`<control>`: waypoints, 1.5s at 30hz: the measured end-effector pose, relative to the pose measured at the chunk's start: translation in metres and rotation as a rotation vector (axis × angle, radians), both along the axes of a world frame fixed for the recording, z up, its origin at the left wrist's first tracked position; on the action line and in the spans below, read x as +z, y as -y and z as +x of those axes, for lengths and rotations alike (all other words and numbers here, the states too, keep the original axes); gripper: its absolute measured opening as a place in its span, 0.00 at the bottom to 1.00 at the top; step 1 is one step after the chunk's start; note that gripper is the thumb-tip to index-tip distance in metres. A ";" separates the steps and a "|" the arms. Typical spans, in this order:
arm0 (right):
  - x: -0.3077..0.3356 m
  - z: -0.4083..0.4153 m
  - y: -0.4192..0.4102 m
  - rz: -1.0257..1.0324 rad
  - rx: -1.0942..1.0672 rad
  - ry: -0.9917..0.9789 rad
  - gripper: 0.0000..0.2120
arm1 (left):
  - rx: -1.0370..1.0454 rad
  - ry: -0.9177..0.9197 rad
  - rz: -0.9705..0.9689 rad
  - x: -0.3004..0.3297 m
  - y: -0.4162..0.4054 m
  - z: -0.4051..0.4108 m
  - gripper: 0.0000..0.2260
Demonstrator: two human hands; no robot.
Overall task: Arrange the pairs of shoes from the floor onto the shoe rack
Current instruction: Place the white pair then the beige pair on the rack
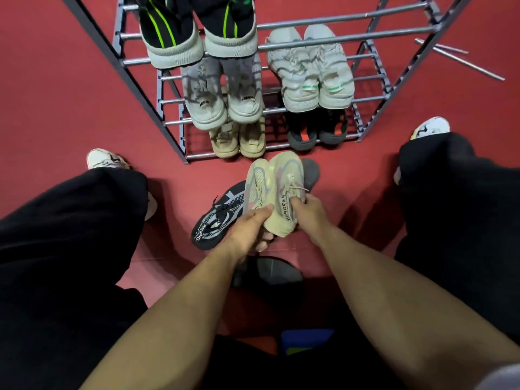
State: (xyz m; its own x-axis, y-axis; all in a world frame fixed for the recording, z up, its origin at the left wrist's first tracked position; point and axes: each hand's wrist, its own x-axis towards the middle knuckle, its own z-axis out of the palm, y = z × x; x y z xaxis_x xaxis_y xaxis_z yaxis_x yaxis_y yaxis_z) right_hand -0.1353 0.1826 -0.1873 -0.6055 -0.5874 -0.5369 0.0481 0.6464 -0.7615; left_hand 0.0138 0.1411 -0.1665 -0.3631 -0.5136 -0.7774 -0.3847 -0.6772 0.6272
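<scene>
A beige pair (274,190) is gripped by both hands, left (250,230) and right (308,211); placement on a free rack (365,77) rung is needed next.

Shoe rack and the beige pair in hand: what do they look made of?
Shoe rack: looks like metal tubing, grey with a dull sheen along the rails; the side frames could be plastic. Beige pair: apparently soft knit or mesh fabric, matte, with a visible weave and cloth laces.
</scene>
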 end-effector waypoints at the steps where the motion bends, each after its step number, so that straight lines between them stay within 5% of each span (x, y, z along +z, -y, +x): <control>1: 0.000 0.007 0.003 0.004 0.026 -0.021 0.12 | -0.037 -0.005 -0.048 0.004 0.000 0.004 0.15; 4: -0.003 0.024 0.011 -0.009 0.105 -0.060 0.13 | -0.067 0.028 -0.109 0.006 0.001 0.018 0.12; 8: -0.008 0.039 0.022 0.024 0.058 0.157 0.17 | 0.254 0.064 0.052 -0.007 0.009 0.049 0.08; 12: -0.027 0.031 0.011 0.357 0.334 -0.089 0.19 | 0.395 0.182 0.149 -0.014 0.014 0.070 0.04; 19: -0.039 0.042 0.012 0.525 0.625 -0.091 0.23 | 0.264 0.302 0.186 -0.028 0.012 0.077 0.10; 32: -0.018 0.037 0.009 0.373 0.392 -0.065 0.13 | 0.276 0.246 0.080 -0.023 0.007 0.063 0.14; 37: 0.044 0.013 0.025 0.255 0.122 0.200 0.10 | 0.218 0.208 0.135 0.012 0.022 0.054 0.15; 45: 0.151 -0.015 -0.007 0.196 0.182 0.127 0.09 | 0.070 0.142 0.001 0.087 0.001 0.036 0.12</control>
